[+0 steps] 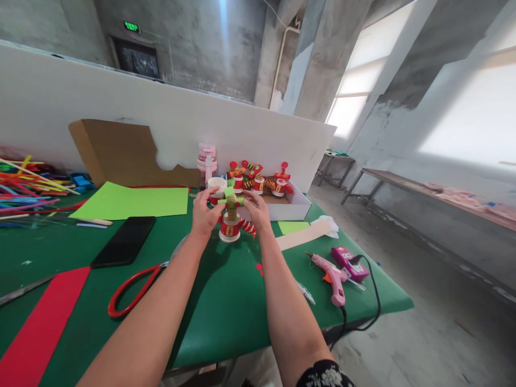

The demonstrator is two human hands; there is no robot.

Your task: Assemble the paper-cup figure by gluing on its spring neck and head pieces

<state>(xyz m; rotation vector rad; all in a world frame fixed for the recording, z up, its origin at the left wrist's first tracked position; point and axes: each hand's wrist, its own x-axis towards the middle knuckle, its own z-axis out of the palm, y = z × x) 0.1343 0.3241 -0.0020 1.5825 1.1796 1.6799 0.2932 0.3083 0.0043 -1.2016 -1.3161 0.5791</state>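
In the head view a small paper-cup figure (pixel 230 230) stands upright on the green table, with a red band around its white cup. Folded paper springs form its neck and arms, and a green paper piece (pixel 229 202) tops it. My left hand (pixel 203 212) pinches the left end of that green piece, fingers closed. From the other side my right hand (pixel 257 208) grips its right end between thumb and fingers. Just behind my left hand is a white paper cup (pixel 217 186), partly hidden.
Similar red figures (pixel 258 185) stand in a white box (pixel 296 207) behind. A pink glue gun (pixel 332 274) with a cord lies right, by a purple socket block (pixel 349 263). Red-handled scissors (pixel 133 293), a black phone (pixel 124 242) and green paper (pixel 137 201) lie left.
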